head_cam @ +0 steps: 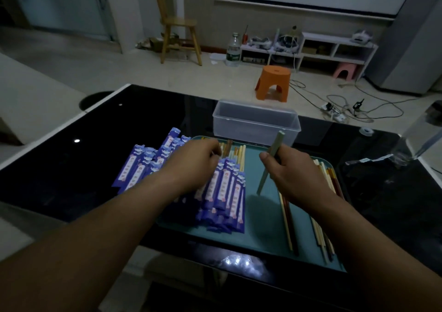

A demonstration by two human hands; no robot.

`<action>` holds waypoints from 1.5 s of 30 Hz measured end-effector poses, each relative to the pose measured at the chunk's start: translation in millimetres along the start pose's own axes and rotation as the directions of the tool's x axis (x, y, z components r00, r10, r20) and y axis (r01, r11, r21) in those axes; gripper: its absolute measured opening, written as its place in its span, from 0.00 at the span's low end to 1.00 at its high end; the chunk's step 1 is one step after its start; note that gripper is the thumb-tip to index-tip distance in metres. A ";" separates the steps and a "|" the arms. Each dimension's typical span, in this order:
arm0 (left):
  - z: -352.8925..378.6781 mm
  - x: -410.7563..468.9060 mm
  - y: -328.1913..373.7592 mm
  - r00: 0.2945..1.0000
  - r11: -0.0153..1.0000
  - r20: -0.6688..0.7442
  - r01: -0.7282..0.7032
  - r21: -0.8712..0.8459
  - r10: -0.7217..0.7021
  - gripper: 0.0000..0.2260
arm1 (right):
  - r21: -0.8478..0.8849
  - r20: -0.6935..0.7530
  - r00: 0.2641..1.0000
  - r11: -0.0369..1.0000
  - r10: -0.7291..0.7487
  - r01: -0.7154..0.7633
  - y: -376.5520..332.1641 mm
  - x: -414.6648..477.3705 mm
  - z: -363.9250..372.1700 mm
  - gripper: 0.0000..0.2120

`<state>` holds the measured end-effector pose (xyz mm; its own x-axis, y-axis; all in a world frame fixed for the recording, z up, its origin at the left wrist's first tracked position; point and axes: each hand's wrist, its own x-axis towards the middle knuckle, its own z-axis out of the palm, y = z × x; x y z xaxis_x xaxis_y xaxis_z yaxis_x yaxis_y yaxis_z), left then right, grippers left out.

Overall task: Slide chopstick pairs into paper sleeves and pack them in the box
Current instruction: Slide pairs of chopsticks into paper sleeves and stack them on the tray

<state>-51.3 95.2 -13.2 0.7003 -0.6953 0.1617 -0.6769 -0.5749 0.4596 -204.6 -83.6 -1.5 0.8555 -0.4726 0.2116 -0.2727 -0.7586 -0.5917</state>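
Observation:
My right hand point(289, 170) grips a pale green chopstick pair point(265, 175), held upright and tilted over the teal tray point(260, 218). My left hand point(195, 161) reaches over a pile of blue paper sleeves point(227, 192) on the tray's left part, its curled fingers at the sleeves' top ends; what they hold is hidden. More blue sleeves point(143, 163) lie on the black table left of the tray. Loose chopsticks point(289, 223) lie on the tray's right side, others point(235, 153) at its far edge. The clear plastic box point(256, 122) stands behind the tray.
The black glossy table point(71, 168) ends near me and at the left. A clear plastic bag point(416, 144) and a tape roll point(367, 131) lie at the right. Beyond the table stand an orange stool point(273, 82) and a wooden chair point(179, 31).

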 end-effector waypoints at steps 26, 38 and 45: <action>-9.0 14.8 -80.9 0.883 0.876 -0.001 0.467 0.122 -0.470 0.10 | 0.062 0.048 0.998 0.997 0.047 -0.050 -5.3 -2.6 10.4 0.14; -3.5 -0.5 32.9 0.861 0.298 0.479 0.509 -0.807 -0.173 0.10 | 0.059 -0.032 0.995 0.994 0.091 -0.089 6.6 -3.8 -1.4 0.15; 21.9 -3.9 40.9 0.842 0.342 0.536 0.525 -0.779 -0.070 0.22 | 0.032 0.051 0.994 0.995 0.098 -0.100 16.5 -13.0 -6.9 0.14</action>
<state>-86.7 64.9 -14.2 0.5153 -0.7760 -0.3638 0.3121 -0.2254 0.9229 -223.2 -93.1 -8.7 0.8461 -0.5210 0.1123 -0.3427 -0.6932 -0.6341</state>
